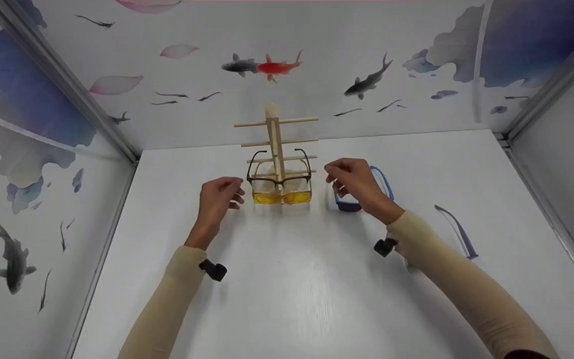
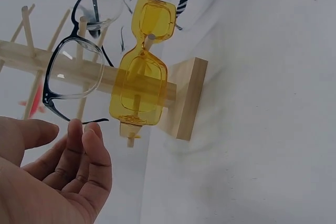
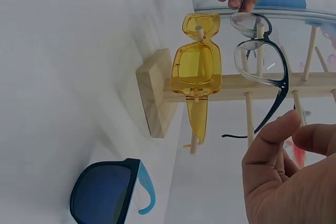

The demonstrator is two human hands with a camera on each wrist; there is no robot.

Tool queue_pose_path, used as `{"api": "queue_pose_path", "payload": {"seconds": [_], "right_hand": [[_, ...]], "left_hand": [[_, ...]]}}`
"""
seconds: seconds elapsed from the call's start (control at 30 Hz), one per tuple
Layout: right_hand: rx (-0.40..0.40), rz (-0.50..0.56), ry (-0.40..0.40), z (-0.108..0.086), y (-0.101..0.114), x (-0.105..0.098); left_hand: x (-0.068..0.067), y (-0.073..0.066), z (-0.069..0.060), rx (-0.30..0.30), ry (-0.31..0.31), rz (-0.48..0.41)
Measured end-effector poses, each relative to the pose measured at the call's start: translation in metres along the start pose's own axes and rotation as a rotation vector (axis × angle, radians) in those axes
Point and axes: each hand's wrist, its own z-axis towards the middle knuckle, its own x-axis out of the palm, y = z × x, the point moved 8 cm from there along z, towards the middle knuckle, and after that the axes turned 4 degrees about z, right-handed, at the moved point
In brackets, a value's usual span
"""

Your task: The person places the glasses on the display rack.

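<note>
A pair of black-framed glasses (image 1: 279, 183) with clear lenses rests on a peg of the wooden display stand (image 1: 274, 134). Below it on the stand hang yellow glasses (image 1: 297, 198). At the stand's left side is my left hand (image 1: 218, 199), fingers loosely bent and apart from the frame. My right hand (image 1: 354, 180) hovers on the other side, thumb and forefinger close together with no object seen between them. Beneath the right hand lie dark-lensed sunglasses (image 3: 105, 190) with blue temples, partly covered by it in the head view.
To the right, by my forearm, a grey-purple glasses temple (image 1: 459, 229) shows on the white table (image 1: 287, 299); the sleeve hides the remainder. Patterned panels (image 1: 317, 30) with painted fish enclose the table at the back and sides. The stand's upper pegs (image 1: 299, 120) stick out sideways.
</note>
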Motion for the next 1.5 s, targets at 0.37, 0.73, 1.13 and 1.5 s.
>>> {"api": "queue_pose_path", "payload": {"seconds": [0.37,0.73,1.13,1.5], "right_hand": [[-0.040,-0.016,-0.010,-0.017,-0.011,-0.021],[-0.075,-0.076,-0.028,-0.043,-0.018,-0.059],[-0.076,-0.099,-0.047,-0.068,-0.027,-0.100],[-0.027,-0.143,-0.088,-0.082,-0.035,-0.129]], "left_hand": [[0.005,0.001,-0.020,0.014,0.026,0.064],[0.016,0.009,-0.040,0.031,0.077,0.086],[0.050,0.018,-0.055,0.027,0.179,0.126],[0.086,0.019,-0.060,0.064,0.309,0.158]]}}
